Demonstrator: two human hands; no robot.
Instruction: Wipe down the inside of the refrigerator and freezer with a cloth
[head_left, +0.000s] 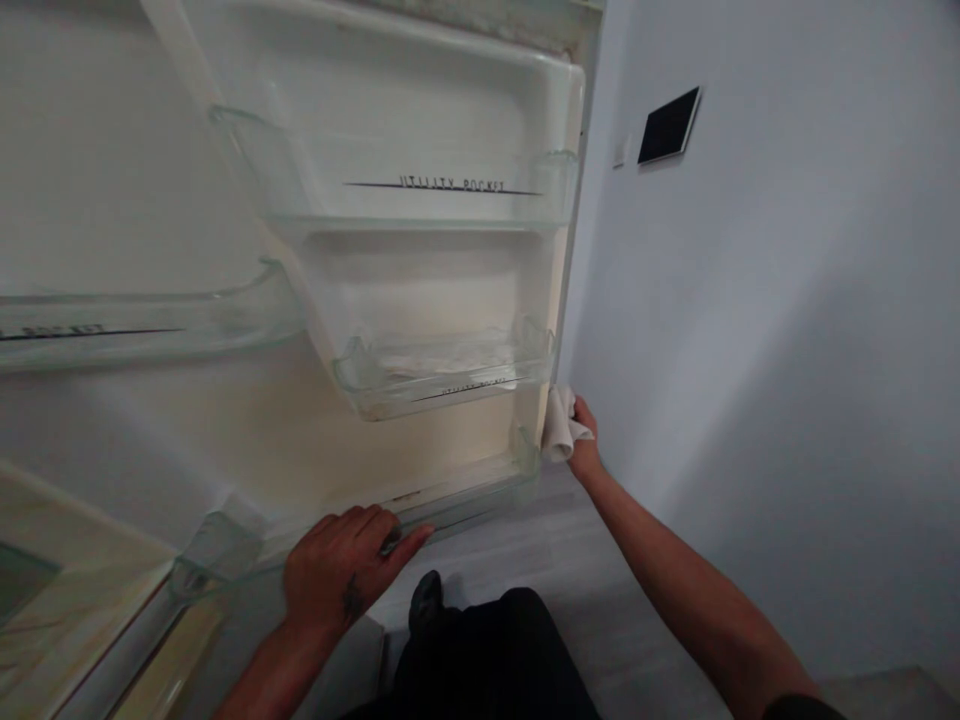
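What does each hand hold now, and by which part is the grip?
The right hand grips a white cloth by its bunched middle. The left hand is on the lowest door bin's rim; a grip cannot be told.

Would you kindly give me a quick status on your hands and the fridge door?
Left hand on the lowest door bin. Right hand gripping a white cloth at the edge of the fridge door. Wall close on the right.
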